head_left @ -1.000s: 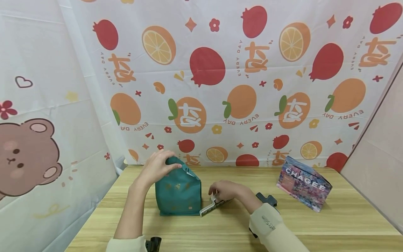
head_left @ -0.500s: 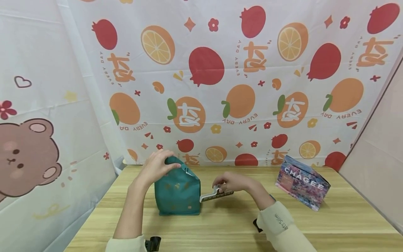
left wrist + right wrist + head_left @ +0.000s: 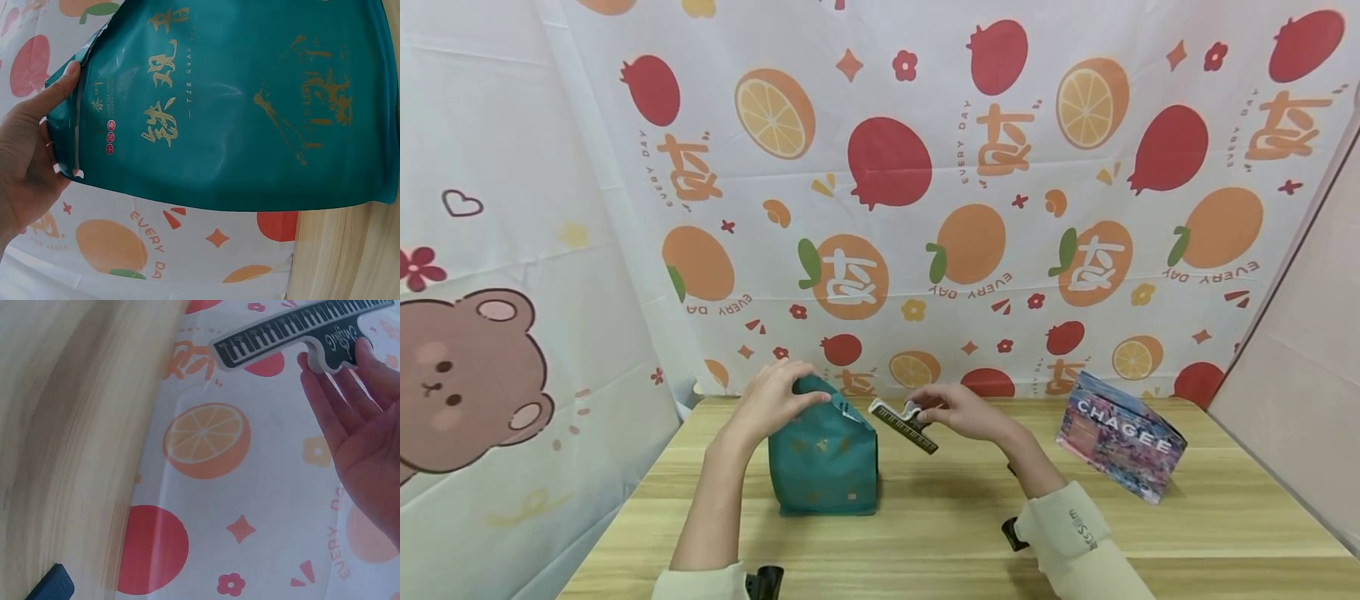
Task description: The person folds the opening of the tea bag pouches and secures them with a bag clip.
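Note:
A teal tea bag [image 3: 823, 467] with gold lettering stands upright on the table, left of centre in the head view. At its folded top my left hand [image 3: 778, 396] grips it, thumb on the near face as the left wrist view shows. My right hand [image 3: 958, 411] pinches a long bag clip [image 3: 904, 428] by its handle, above the table and just right of the bag's top. In the right wrist view the clip [image 3: 275, 340] bears a black-and-white piano-key pattern, with thumb and fingertips at its handle. The clip tilts down to the right in the head view.
A colourful pouch [image 3: 1122, 439] marked CHAGEE stands at the right of the wooden table [image 3: 940, 546]. A dark object [image 3: 51, 584] lies on the table in the right wrist view's lower left corner. A fruit-print curtain [image 3: 955, 317] hangs behind the table.
My right hand has lifted the bag clip from low beside the bag up to near its top, and the clip's tilt has turned. My left hand keeps its grip on the tea bag.

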{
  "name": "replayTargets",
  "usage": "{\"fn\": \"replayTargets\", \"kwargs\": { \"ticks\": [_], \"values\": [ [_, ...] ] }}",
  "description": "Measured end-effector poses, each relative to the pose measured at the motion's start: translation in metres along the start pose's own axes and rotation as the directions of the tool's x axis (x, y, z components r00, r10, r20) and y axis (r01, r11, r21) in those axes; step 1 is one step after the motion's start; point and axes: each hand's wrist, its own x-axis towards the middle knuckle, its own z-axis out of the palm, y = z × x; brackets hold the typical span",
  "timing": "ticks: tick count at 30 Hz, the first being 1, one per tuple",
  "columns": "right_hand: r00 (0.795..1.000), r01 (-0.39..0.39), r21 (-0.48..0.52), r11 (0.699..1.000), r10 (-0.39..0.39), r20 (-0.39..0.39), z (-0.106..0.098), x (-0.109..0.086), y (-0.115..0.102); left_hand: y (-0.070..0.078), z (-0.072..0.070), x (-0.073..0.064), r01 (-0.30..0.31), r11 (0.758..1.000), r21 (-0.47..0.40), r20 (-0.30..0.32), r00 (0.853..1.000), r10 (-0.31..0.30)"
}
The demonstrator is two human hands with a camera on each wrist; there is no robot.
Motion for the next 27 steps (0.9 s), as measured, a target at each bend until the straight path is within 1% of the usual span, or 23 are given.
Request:
{"fn": "replayTargets", "kwargs": {
  "ticks": [5,9,11,13,17,19,23,27],
  "values": [
    [0.997,0.02,-0.003,1.0,-0.02,-0.081,-0.002,0.004,-0.004,-0.001,-0.001,0.001,-0.009,1.0,-0.007,-0.008,1.0,0.008],
    [0.986,0.033,0.007,0.999,-0.031,-0.161,0.0,0.005,-0.005,-0.001,-0.001,0.0,-0.014,1.0,-0.004,-0.008,1.0,0.014],
    [0.976,0.03,0.006,1.0,-0.028,-0.216,0.001,0.005,-0.005,-0.001,0.0,0.0,-0.016,1.0,-0.004,-0.009,1.0,0.015],
    [0.961,0.027,0.007,1.0,-0.024,-0.275,0.002,0.005,-0.006,-0.001,0.001,0.0,-0.017,1.0,-0.01,-0.008,1.0,0.017],
    [0.93,0.028,0.055,0.998,-0.006,-0.366,0.005,0.006,-0.009,0.0,0.002,0.0,-0.021,1.0,-0.023,-0.003,1.0,0.021],
    [0.921,0.039,0.097,0.995,0.002,-0.39,0.007,0.009,-0.012,0.0,0.002,0.0,-0.012,1.0,-0.025,-0.001,1.0,0.012],
    [0.91,0.066,0.174,0.982,0.012,-0.413,0.013,0.015,-0.017,0.0,0.001,-0.001,0.0,1.0,-0.02,-0.003,1.0,0.0],
    [0.891,0.106,0.205,0.973,-0.002,-0.453,0.019,0.02,-0.021,0.0,0.0,0.0,-0.008,1.0,-0.023,-0.001,1.0,0.008]
  ]
}}
